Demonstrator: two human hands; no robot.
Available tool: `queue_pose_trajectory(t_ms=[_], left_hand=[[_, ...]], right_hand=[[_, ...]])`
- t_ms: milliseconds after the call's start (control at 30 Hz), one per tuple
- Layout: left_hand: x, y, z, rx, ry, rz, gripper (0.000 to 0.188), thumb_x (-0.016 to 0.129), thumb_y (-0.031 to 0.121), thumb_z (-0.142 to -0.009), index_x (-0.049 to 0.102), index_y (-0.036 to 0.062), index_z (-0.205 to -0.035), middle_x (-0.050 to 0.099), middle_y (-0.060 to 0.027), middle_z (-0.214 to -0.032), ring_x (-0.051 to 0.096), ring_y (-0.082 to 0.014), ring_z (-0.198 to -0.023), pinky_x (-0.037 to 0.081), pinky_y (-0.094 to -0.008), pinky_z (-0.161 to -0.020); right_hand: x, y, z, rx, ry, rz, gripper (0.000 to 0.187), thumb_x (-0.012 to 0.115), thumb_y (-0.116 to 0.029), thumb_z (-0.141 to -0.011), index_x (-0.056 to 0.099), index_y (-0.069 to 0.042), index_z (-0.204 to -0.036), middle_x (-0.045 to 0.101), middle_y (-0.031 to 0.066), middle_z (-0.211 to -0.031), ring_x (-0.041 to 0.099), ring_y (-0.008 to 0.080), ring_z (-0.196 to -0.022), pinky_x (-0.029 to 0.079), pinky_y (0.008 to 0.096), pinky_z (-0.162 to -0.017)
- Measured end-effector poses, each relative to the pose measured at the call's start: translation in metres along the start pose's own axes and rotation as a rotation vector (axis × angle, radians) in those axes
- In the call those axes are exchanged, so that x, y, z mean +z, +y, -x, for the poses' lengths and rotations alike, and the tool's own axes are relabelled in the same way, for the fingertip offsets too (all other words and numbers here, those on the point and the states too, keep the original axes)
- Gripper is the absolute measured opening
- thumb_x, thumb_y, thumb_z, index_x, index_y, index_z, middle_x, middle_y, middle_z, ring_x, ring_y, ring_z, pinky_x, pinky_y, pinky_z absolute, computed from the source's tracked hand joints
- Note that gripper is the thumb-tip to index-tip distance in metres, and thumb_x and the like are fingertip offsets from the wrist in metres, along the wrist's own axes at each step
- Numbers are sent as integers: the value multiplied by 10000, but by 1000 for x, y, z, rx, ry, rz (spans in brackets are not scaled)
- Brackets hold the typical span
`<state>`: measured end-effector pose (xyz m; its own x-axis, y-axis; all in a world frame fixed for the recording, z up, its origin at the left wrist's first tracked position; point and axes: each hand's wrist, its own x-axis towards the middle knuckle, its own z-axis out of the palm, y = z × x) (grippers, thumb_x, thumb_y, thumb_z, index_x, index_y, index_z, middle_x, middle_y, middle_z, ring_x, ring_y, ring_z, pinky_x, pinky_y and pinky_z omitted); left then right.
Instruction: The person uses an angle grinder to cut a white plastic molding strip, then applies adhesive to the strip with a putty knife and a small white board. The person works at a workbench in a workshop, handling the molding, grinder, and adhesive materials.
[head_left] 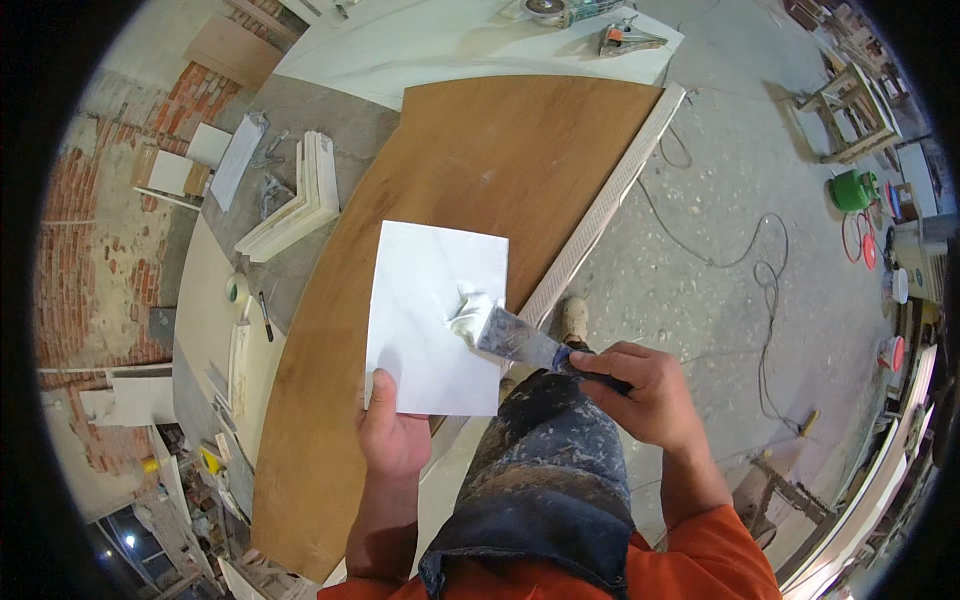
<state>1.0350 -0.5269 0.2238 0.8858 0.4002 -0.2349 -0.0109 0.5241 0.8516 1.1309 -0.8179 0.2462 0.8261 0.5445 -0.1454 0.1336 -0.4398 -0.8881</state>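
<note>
My left hand grips a white tile by its near edge, thumb on top and fingers hidden beneath. Faint grey veins run across the tile. My right hand is wrapped round the dark handle of a putty knife. Its wide metal blade points left and rests in a dab of white paste near the middle of the tile. Smears cover the blade.
A brown curved panel lies under the tile on a worktable. Stacked white strips, a tape roll and a black marker are at left. Across the floor at right runs a cable, near a green gas cylinder.
</note>
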Motion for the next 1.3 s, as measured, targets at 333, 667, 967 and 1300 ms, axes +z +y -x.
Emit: queue_pose_trajectory(t_ms=[333,667,967,1300], left_hand=[[-25,-2,-9,-93,27,62,556,489,328,-1060,388,11,-1505,476,-152,-1496,463,-315,-1369,361,-520,-1134],[-19,-13,-31,-164,75,-134,635,506,415,-1034,345,63,-1538,455,-123,-1517,456,-305,-1368,376,-492,-1121],[-3,-13,-37,-170,96,-179,661,528,403,-1024,327,55,-1548,440,-127,-1528,443,-306,-1378,345,-500,-1147],[-33,-7,-13,-178,49,-154,663,526,406,-1022,333,46,-1544,442,-139,-1531,440,-321,-1380,342,-498,-1147]], right_hand=[[-35,125,-34,394,605,-884,394,679,-139,-931,634,20,-1288,703,88,-898,567,110,-632,431,250,-554],[-38,226,-148,338,884,-1132,378,666,-143,-955,625,5,-1300,703,80,-913,564,101,-628,431,245,-538],[-32,239,-168,366,920,-965,423,686,-120,-927,629,20,-1322,689,52,-876,542,90,-623,424,242,-535],[17,238,-140,435,1026,-679,415,721,-131,-902,667,-3,-1293,677,33,-858,536,82,-622,412,237,-539]])
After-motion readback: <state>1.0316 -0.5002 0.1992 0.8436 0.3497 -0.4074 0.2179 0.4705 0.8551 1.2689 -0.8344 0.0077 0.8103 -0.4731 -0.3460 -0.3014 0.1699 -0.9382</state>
